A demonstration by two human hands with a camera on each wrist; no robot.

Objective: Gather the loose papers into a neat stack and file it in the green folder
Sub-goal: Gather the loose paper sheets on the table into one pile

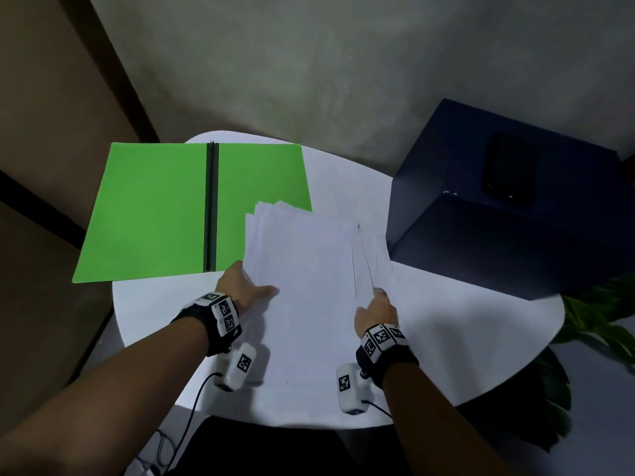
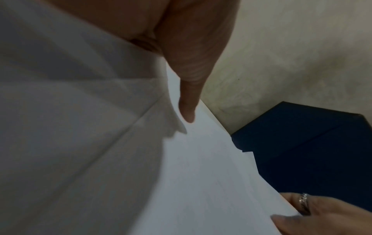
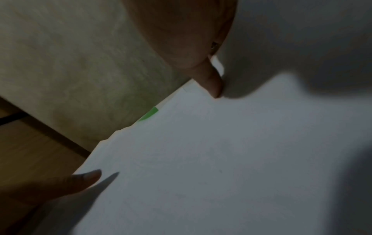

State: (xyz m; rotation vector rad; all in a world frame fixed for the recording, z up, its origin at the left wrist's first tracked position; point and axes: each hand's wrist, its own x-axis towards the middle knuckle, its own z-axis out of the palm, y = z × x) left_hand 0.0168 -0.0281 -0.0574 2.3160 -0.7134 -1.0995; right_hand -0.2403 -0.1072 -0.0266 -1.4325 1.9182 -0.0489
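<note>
The left hand [image 1: 245, 286] and right hand [image 1: 376, 309] pinch opposite sides of the fanned white paper sheets [image 1: 305, 269]: light, floppy, slippery, best gripped mid-edge.

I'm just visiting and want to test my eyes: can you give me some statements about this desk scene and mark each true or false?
1. The green folder lies open on the white table. True.
2. The papers are already squared into a neat stack. False: their edges are fanned out unevenly.
3. Both the left hand and the right hand hold the papers. True.
4. A red box sits right of the papers. False: it is a dark blue box.
5. The papers lie wholly inside the folder. False: only their far corner overlaps it.
</note>
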